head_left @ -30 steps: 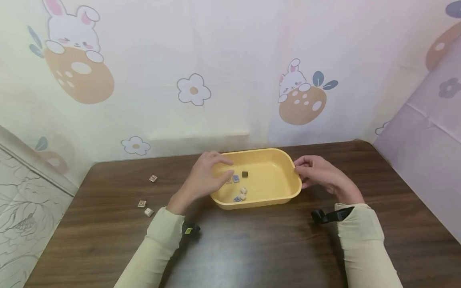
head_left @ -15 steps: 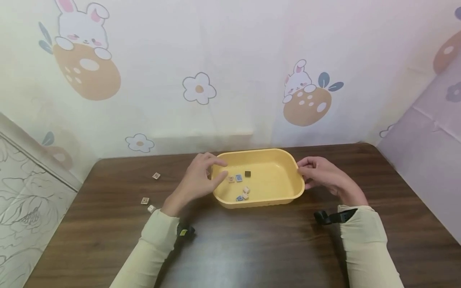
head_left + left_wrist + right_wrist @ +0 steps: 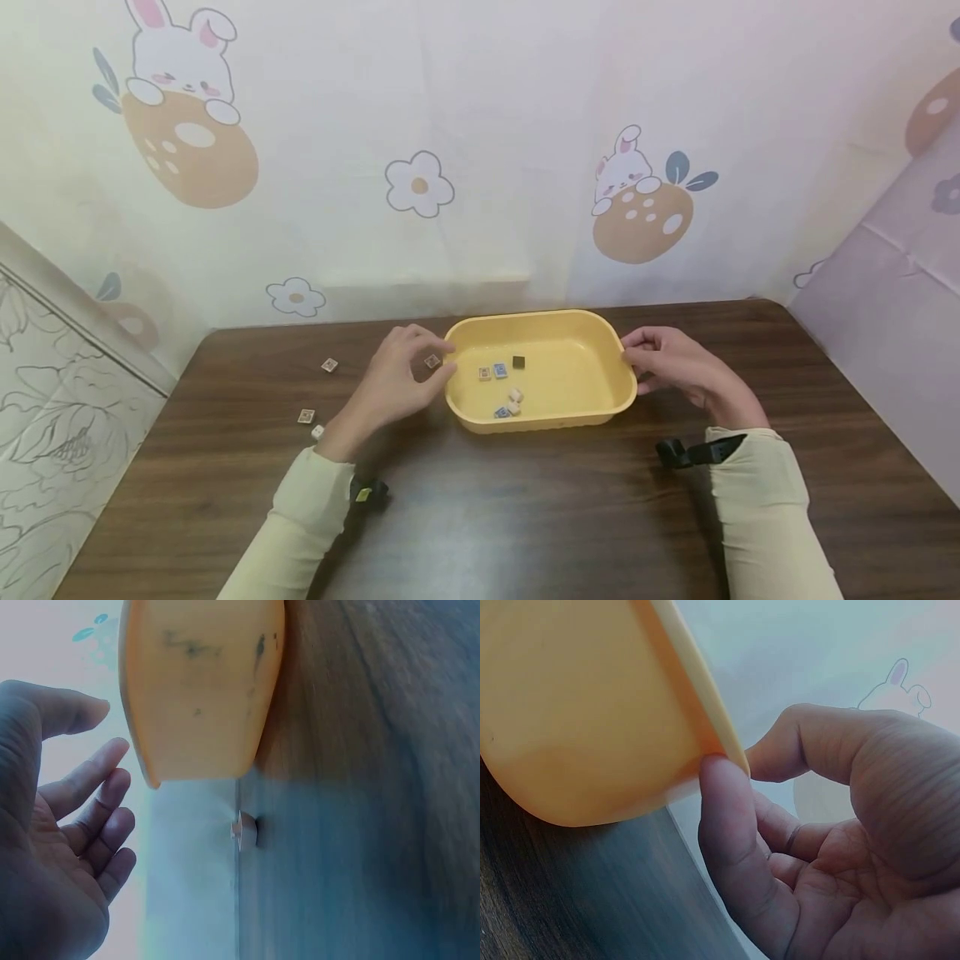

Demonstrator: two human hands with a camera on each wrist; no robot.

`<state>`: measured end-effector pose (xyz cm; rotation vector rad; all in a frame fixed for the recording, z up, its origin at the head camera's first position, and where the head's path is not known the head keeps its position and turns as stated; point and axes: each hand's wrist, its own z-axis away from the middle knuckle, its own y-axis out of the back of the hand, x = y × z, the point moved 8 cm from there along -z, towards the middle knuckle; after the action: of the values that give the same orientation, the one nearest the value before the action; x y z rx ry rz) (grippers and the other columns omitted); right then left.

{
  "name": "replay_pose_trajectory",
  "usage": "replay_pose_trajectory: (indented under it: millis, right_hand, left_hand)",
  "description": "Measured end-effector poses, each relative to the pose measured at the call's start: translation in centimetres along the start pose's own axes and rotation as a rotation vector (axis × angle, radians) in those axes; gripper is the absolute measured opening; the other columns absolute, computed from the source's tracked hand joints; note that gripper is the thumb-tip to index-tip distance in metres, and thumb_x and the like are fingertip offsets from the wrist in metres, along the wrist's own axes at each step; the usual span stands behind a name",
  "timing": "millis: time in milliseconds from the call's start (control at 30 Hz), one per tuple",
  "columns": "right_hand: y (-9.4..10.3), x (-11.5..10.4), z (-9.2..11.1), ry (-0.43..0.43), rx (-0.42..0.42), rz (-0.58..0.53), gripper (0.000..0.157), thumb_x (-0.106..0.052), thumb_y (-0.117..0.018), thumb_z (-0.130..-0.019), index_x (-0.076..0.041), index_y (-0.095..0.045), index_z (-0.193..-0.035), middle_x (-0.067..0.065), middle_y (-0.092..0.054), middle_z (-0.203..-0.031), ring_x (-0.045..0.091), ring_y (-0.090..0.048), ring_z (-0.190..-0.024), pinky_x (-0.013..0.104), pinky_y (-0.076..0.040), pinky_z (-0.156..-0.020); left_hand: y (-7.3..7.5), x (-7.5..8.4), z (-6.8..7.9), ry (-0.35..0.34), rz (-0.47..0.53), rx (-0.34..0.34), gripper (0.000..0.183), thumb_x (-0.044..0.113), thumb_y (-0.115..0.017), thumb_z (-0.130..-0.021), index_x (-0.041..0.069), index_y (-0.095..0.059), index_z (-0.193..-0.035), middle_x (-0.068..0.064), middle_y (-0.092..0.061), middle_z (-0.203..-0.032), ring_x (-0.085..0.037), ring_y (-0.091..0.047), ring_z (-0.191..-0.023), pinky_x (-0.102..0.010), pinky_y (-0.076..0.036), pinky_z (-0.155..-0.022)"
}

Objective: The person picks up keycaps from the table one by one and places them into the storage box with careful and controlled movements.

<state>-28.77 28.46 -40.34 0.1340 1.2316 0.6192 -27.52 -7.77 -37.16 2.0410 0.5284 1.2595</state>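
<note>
My right hand pinches the right rim of a yellow plastic tray, with the thumb and a fingertip meeting at the lip in the right wrist view. Just outside the opposite rim, my left hand hovers with thumb and fingers apart, holding nothing. Inside the tray lie a tan square tile, a blue tile, a black tile, another blue tile and a few cream pieces. Beyond the left hand's fingers, a small square tile lies on the table.
The tray stands on a dark wooden table, close to a wall with rabbit prints. Left of the left hand lie two square tiles, a farther tile and a nearer tile, plus a white die-like piece.
My left hand has withdrawn leftward from over the tray to outside its left rim, uncovering the tan tile and a tile on the table. My right hand keeps its hold on the rim.
</note>
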Motion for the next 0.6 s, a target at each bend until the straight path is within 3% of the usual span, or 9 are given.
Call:
replay_pose_trajectory:
  millis: [333, 600]
  right_hand:
    - [0.0, 0.1, -0.3, 0.007, -0.003, 0.020, 0.048, -0.019, -0.059, -0.106, 0.012, -0.049, -0.141, 0.011, -0.072, -0.106, 0.015, -0.071, -0.087, 0.032, -0.066, -0.075]
    - [0.0, 0.1, -0.1, 0.006, 0.001, 0.028, 0.047, -0.019, -0.059, -0.106, 0.012, -0.049, -0.140, 0.012, -0.072, -0.106, 0.016, -0.071, -0.088, 0.033, -0.066, -0.076]
  left_hand:
    - [1.5, -1.1, 1.2, 0.022, -0.043, 0.011, 0.025, 0.029, -0.078, -0.093, 0.015, -0.079, -0.113, -0.005, -0.071, -0.115, -0.027, -0.059, -0.116, -0.048, -0.048, -0.102]
    - [2.9, -2.8, 3.0, 0.056, -0.093, 0.021, 0.028, 0.028, -0.079, -0.092, 0.013, -0.078, -0.115, -0.005, -0.071, -0.117, -0.029, -0.060, -0.117, -0.051, -0.049, -0.102]
